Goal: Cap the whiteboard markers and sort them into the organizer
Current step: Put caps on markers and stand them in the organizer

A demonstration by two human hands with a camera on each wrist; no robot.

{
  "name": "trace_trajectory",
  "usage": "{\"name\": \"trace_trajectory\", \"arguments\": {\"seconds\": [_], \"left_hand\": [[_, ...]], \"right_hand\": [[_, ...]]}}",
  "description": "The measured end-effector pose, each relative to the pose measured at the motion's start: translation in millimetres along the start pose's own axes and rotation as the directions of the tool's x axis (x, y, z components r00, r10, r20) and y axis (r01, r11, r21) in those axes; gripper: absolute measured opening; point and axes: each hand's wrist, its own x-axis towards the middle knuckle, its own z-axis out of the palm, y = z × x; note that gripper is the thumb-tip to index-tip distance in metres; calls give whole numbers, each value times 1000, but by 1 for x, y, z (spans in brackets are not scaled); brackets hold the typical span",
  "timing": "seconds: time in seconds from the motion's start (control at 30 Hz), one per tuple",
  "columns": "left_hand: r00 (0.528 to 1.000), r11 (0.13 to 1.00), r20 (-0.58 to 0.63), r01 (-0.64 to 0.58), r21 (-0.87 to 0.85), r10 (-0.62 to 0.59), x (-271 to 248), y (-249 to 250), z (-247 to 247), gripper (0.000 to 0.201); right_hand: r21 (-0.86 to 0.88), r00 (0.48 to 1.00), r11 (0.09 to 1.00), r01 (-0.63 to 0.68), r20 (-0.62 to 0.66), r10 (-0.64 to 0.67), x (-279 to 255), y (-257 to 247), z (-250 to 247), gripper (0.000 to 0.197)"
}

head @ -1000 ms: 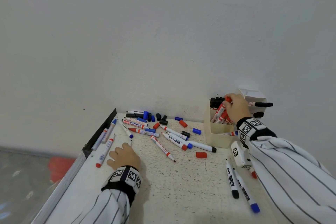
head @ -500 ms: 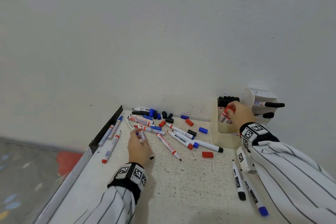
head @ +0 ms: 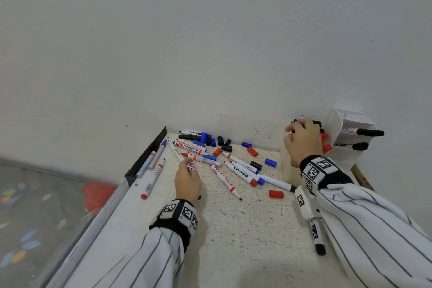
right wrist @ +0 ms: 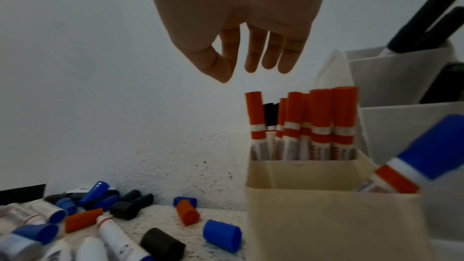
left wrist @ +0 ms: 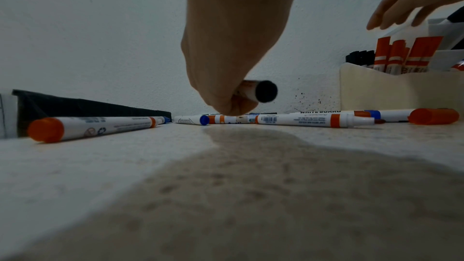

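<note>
My left hand (head: 188, 176) is curled round one marker (left wrist: 258, 91) picked out of the scatter on the table (head: 245, 236), lifted just clear of the others so that I can, I judge, find it a cap; its blunt dark end shows below my fist in the left wrist view, but the tip and the ink colour are hidden by my fingers, so I cannot tell which cap it needs. My right hand (right wrist: 241, 27) hangs above the organizer (right wrist: 326, 215) with fingers loose and holding nothing, right over the red-capped markers (right wrist: 314, 122) standing upright in its rear compartment, a few black ones tucked behind them. A blue-capped marker (right wrist: 411, 164) leans in the nearer compartment, kept apart by colour, I take it. Loose caps (right wrist: 185, 212), red, blue and black, lie near the wall beside the organizer, within easy reach of either hand. In the head view my right hand covers most of the organizer's front, and my sleeve (head: 374, 229) cuts off the markers lying by my right forearm; how many are there I cannot say.
</note>
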Motion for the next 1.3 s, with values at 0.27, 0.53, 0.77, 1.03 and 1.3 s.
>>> {"name": "trace_trajectory", "arguments": {"seconds": [0.27, 0.53, 0.77, 1.03, 1.3], "left_hand": [[997, 998, 41, 69, 16, -69, -1, 1, 0, 48], [993, 994, 45, 109, -28, -107, 0, 0, 1, 49], [993, 994, 51, 106, -28, -105, 2, -3, 3, 47], [993, 995, 62, 98, -5, -98, 1, -3, 1, 46], [992, 996, 98, 84, 8, -85, 0, -2, 0, 48]], "right_hand": [[227, 940, 973, -27, 336, -53, 10, -49, 50, 23], [11, 753, 999, -46, 657, 27, 26, -88, 114, 37], [-68, 663, 998, -11, 746, 58, 39, -111, 154, 44], [-159, 668, 986, -42, 729, 146, 38, -122, 161, 44], [-22, 762, 993, -112, 639, 100, 41, -106, 131, 37]]}}
